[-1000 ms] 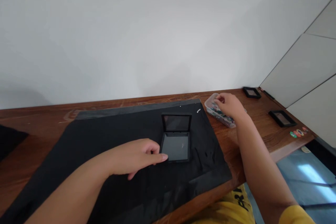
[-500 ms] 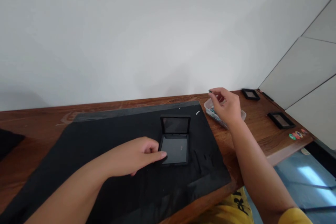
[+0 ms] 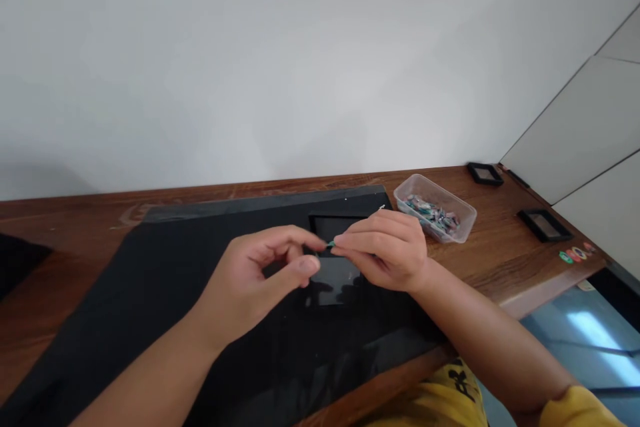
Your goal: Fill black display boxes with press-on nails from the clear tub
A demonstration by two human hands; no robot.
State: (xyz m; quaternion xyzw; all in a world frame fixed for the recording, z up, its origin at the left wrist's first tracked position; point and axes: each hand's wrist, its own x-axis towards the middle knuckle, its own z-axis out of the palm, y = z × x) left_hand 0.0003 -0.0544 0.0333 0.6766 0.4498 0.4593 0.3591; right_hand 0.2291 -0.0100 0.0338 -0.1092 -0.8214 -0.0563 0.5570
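Observation:
My right hand (image 3: 386, 250) pinches a small green piece (image 3: 331, 244) between thumb and forefinger, above the open black display case (image 3: 334, 273) on the black mat (image 3: 165, 280). My left hand (image 3: 255, 277) hovers just left of it, fingers curled and apart, its fingertips almost meeting the green piece; I cannot see it gripping anything. Both hands hide most of the case. A clear plastic tub (image 3: 435, 207) of small coloured pieces stands to the right of the mat.
The wooden table (image 3: 480, 260) ends close to my body at the right. Two more small black cases (image 3: 484, 174) (image 3: 545, 224) lie at the far right, with a few coloured discs (image 3: 575, 255) near the table edge. A white wall rises behind.
My right hand left the tub and came over the open case carrying a small green piece. My left hand lifted off the case's corner and rose to meet it.

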